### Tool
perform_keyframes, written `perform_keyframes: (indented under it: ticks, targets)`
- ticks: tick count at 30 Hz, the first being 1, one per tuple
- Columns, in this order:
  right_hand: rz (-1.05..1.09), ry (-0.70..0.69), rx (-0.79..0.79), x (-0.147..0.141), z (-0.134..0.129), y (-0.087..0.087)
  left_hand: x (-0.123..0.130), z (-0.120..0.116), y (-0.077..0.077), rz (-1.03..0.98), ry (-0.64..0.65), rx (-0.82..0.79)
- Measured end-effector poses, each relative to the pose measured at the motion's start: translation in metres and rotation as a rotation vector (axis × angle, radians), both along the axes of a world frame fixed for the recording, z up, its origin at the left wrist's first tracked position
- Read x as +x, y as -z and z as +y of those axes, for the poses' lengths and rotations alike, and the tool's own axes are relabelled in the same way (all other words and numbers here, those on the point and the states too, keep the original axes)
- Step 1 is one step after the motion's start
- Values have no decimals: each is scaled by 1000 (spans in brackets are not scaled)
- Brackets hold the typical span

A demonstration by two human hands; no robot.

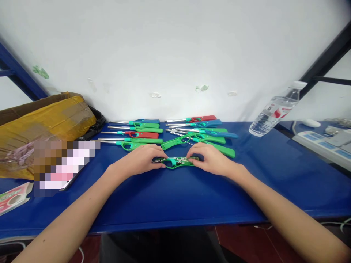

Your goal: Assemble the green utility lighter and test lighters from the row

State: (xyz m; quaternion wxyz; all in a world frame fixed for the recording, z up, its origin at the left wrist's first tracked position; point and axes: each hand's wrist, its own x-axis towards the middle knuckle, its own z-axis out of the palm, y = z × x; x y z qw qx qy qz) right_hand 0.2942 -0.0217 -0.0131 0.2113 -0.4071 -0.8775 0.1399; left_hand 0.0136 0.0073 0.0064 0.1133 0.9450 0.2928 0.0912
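A green lighter half-shell (181, 163) lies open side up near the middle of the blue table, with a teal trigger and pale wires showing inside. My left hand (144, 159) pinches its left end, near the trigger. At the other end, the fingers of my right hand (210, 157) close on the shell and its inner parts. Just behind is a separate green shell half (175, 141), also turned open side up. Long-necked lighters in green, red and blue lie in two groups behind my hands, among them a red lighter (146, 134) and another red lighter (204, 118).
A taped cardboard box (46, 128) and a blurred-out flat object (65, 168) are on the left, with a printed card (13, 199) in front. To the right, a water bottle (276, 109) leans by the wall, near a white power strip (323, 146).
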Motion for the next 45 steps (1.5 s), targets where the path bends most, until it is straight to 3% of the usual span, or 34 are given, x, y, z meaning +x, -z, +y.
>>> perform_keyframes:
  ticks: [15, 25, 33, 45]
  targets:
    - [22, -16, 1, 1, 1, 3, 1, 2, 2, -17, -56, -107]
    - [36, -30, 0, 1, 2, 5, -5, 1, -3, 44, -13, -96]
    - [25, -29, -6, 2, 2, 4, -22, -3, -10, 3, -81, -102]
    - [3, -22, -11, 2, 2, 4, -21, -7, -3, -20, -70, -51]
